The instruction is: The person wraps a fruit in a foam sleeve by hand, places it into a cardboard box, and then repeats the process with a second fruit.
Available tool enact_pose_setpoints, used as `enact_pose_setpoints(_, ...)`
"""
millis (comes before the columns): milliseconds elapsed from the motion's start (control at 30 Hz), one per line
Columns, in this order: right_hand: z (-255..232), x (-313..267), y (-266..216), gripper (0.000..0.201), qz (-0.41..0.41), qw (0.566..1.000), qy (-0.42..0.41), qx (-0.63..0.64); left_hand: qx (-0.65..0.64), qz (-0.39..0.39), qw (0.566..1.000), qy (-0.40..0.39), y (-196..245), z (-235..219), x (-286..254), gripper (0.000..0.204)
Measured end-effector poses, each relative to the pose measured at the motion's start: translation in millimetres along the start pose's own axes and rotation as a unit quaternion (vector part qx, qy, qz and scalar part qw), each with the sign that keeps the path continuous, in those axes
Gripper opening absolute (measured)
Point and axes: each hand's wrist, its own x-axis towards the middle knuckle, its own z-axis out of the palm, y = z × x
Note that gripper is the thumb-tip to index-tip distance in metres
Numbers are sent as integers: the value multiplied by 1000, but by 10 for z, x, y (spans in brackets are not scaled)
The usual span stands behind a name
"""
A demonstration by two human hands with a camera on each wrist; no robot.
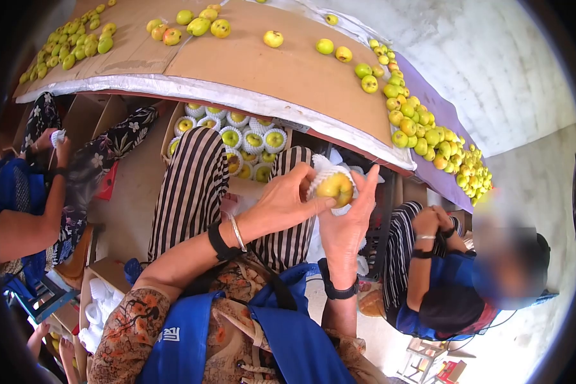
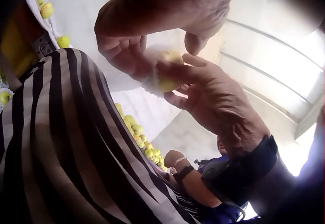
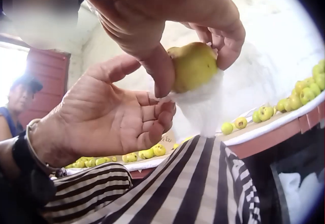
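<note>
A yellow-green apple (image 1: 335,187) sits partly inside a white foam net (image 1: 320,176), held in front of the chest between both hands. My left hand (image 1: 281,201), with a bracelet and a black wristband, holds the foam net, its thumb along the apple's lower edge. In the right wrist view my right hand (image 3: 167,18) grips the bare part of the apple (image 3: 195,66) between thumb and fingers. Below it, the white net hangs round the apple's lower side. The left hand (image 3: 114,115) has its curled fingertips right beside the net there.
Beyond the knees, a box holds netted apples (image 1: 253,141) in rows. A cardboard-covered table (image 1: 237,64) carries loose apples, with a long heap (image 1: 422,128) at right. One person (image 1: 29,217) sits at left, another (image 1: 429,281) at right. Foam nets (image 1: 99,304) fill a carton at lower left.
</note>
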Motion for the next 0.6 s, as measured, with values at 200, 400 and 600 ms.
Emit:
enact_pose_setpoints(200,-31,57,40,99,-103,994,-39,-14,16,24,999,45,-57,-58,68,62)
enact_pose_setpoints(400,-70,62,-5,101,-97,992,-68,43,-267,-11,963,-19,-115,-95,123,56)
enact_pose_setpoints(600,-222,23,13,68,84,974,15,212,-408,-53,911,-13,-78,-159,112,50)
